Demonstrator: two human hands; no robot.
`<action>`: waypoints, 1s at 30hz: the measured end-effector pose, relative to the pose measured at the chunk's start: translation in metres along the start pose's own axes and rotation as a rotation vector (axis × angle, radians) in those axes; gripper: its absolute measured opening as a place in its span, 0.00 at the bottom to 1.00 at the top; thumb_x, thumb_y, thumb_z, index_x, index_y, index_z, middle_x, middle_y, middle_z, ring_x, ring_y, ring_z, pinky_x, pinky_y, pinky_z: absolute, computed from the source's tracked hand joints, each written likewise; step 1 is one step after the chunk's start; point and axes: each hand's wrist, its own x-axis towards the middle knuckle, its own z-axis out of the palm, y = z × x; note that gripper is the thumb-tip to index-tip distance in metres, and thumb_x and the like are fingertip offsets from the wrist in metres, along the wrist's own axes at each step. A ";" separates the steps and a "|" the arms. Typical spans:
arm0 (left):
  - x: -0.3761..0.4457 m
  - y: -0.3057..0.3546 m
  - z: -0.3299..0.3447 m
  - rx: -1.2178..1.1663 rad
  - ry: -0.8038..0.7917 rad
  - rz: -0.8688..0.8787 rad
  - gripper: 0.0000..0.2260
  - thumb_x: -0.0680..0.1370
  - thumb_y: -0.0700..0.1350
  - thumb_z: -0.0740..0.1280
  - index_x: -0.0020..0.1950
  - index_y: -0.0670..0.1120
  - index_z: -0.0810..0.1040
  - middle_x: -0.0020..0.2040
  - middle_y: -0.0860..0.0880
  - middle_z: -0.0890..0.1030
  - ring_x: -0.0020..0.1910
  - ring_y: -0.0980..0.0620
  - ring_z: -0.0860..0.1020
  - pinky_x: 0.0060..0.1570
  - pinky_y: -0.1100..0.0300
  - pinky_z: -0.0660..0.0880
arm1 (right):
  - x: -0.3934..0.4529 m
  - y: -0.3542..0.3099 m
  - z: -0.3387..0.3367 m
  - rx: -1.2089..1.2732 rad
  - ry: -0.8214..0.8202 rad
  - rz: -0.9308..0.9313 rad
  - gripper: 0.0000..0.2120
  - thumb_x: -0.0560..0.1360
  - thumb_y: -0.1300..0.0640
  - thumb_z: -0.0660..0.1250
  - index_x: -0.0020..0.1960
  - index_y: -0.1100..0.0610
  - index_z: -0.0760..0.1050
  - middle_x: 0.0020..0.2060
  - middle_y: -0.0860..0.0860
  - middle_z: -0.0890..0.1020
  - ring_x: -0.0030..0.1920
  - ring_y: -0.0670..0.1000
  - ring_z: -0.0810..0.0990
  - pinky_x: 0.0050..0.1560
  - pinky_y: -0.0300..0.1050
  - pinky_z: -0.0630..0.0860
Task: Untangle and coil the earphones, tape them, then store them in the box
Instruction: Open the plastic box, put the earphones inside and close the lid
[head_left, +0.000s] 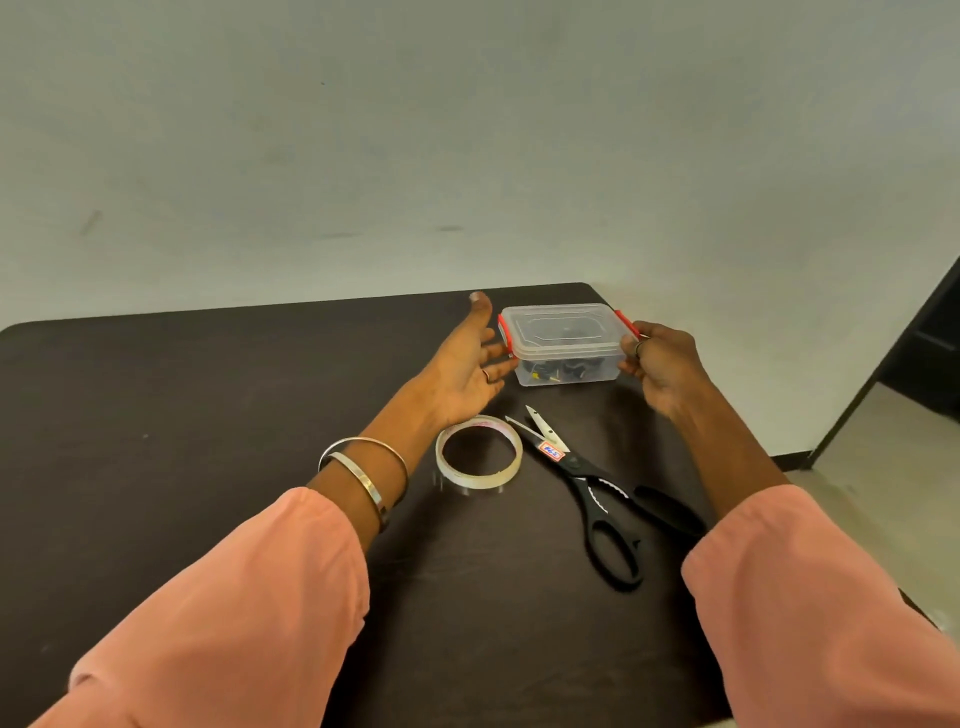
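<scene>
A clear plastic box (563, 332) with red side clips and its lid on stands at the far right of the dark table (182, 415). Dark earphones (558, 370) show dimly through its wall. My right hand (657, 369) grips the box's right end, thumb by the red clip. At the box's left end, my left hand (467, 358) is spread, palm toward it, with the fingertips touching or almost touching the left clip. A roll of clear tape (478, 460) lies flat just behind my left wrist.
Black-handled scissors (597, 488), blades partly apart, lie to the right of the tape between my forearms. A pale wall rises just behind the table's far edge. The table's right edge drops to a light floor (893, 467), with a dark doorway beyond.
</scene>
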 end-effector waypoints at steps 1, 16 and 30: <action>-0.002 -0.001 0.000 0.021 -0.003 0.001 0.34 0.78 0.64 0.55 0.78 0.45 0.56 0.75 0.42 0.65 0.72 0.41 0.67 0.74 0.45 0.56 | -0.003 0.000 0.000 -0.009 -0.006 -0.004 0.12 0.78 0.65 0.64 0.61 0.61 0.75 0.53 0.54 0.77 0.54 0.56 0.78 0.53 0.47 0.80; -0.069 -0.026 -0.052 1.342 0.002 0.102 0.46 0.68 0.61 0.74 0.78 0.51 0.54 0.75 0.45 0.63 0.73 0.43 0.64 0.72 0.42 0.58 | -0.106 0.018 -0.003 -0.639 -0.144 -0.144 0.22 0.70 0.51 0.75 0.60 0.59 0.77 0.52 0.54 0.81 0.53 0.52 0.79 0.53 0.43 0.73; -0.081 -0.066 -0.016 1.265 0.180 0.332 0.51 0.63 0.60 0.78 0.78 0.47 0.55 0.70 0.45 0.71 0.69 0.45 0.69 0.70 0.41 0.63 | -0.128 0.037 -0.023 -0.861 0.012 -0.216 0.12 0.70 0.54 0.73 0.39 0.64 0.78 0.31 0.55 0.76 0.39 0.57 0.76 0.36 0.45 0.67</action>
